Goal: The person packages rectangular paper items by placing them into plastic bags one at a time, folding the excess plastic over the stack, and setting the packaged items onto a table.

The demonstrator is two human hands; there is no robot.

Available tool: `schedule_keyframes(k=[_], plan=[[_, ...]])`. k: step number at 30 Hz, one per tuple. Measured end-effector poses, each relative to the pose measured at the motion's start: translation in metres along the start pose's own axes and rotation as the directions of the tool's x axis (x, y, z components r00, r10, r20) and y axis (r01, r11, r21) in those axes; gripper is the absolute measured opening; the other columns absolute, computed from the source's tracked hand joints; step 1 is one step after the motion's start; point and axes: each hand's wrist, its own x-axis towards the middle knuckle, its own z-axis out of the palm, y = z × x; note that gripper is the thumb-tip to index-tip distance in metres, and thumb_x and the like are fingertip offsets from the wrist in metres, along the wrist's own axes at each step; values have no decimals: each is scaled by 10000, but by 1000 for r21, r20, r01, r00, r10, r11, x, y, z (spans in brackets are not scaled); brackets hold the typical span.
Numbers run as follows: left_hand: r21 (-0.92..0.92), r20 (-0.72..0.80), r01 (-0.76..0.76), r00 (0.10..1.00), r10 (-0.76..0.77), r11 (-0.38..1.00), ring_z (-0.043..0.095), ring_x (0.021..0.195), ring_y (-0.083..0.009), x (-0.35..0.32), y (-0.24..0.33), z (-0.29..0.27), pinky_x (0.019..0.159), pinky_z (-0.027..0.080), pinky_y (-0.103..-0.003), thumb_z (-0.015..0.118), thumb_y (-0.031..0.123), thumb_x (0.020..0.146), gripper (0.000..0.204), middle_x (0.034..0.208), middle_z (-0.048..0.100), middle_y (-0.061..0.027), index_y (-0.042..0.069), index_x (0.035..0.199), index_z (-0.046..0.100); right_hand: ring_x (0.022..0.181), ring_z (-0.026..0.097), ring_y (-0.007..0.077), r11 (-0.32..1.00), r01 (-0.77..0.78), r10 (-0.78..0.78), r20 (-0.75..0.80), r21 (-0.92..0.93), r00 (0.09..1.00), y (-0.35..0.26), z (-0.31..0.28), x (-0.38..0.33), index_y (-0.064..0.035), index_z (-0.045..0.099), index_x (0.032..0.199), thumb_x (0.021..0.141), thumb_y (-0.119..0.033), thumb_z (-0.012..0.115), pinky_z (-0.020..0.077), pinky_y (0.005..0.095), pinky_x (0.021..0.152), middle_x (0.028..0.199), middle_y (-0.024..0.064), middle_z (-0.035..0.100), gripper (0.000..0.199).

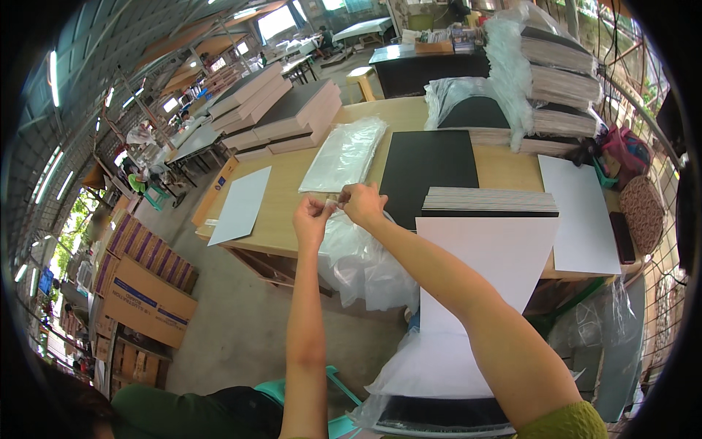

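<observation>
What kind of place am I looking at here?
Probably a workshop or packing area for board products: thick stacks of boards stand on a large worktable, a flat pile of clear plastic lies near them, and cardboard cartons are piled at the left.

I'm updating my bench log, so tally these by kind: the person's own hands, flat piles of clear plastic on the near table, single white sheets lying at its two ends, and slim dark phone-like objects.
Hands: 2 (left hand, right hand)
Flat pile of clear plastic: 1
White sheets: 2 (left sheet, right sheet)
Phone-like object: 1
Total: 6
</observation>
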Motion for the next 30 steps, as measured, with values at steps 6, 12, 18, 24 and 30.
schedule_keyframes(k=[6, 12, 18, 24, 30], plan=[[-47, -63, -7, 998, 4, 999, 556, 558, -87, -2, -6, -2, 525, 427, -239, 787, 68, 709, 250, 608, 605, -55, 4, 822, 573, 1000, 496, 241, 995, 88, -94, -176, -40, 980, -8, 9, -7, -148, 678, 750, 702, -134, 690, 350, 473, 785, 851, 5, 636, 51], [278, 45, -40, 999, 29, 960, 576, 717, -125, 0, -18, 1, 705, 478, -295, 767, 128, 747, 382, 712, 609, -42, -4, 1063, 597, 941, 525, 287, 987, 160, -153, -254, 9, 955, -7, 1, -1, -105, 630, 848, 767, -103, 624, 383, 484, 791, 881, 35, 625, 82], [48, 845, -265, 524, 102, 963, 534, 712, -152, -8, -1, -5, 663, 445, -292, 484, 388, 938, 386, 873, 623, -58, 50, 1017, 653, 929, 571, 338, 943, 279, -253, 154, -180, 955, -1, -16, 2, -81, 584, 951, 814, -177, 566, 394, 490, 843, 911, 144, 627, 168], [109, 858, 150, 485, -169, 983, 554, 839, -134, -31, 41, -117, 757, 453, -295, 583, 284, 905, 344, 923, 624, -45, 33, 1140, 605, 733, 614, 199, 804, 123, -569, 693, 582, 442, -41, -42, -42, 4, 596, 985, 842, -366, 599, 484, 360, 663, 853, 144, 654, 397], [-893, 359, 164, 822, 442, 419, 581, 884, -204, -152, 70, -109, 812, 475, -381, 672, 340, 826, 450, 1039, 602, -65, 62, 1159, 555, 700, 607, 189, 682, -122, -703, 599, 721, -384, -30, -152, -113, 19, 641, 907, 757, -392, 727, 494, 365, 667, 842, 130, 646, 446]])
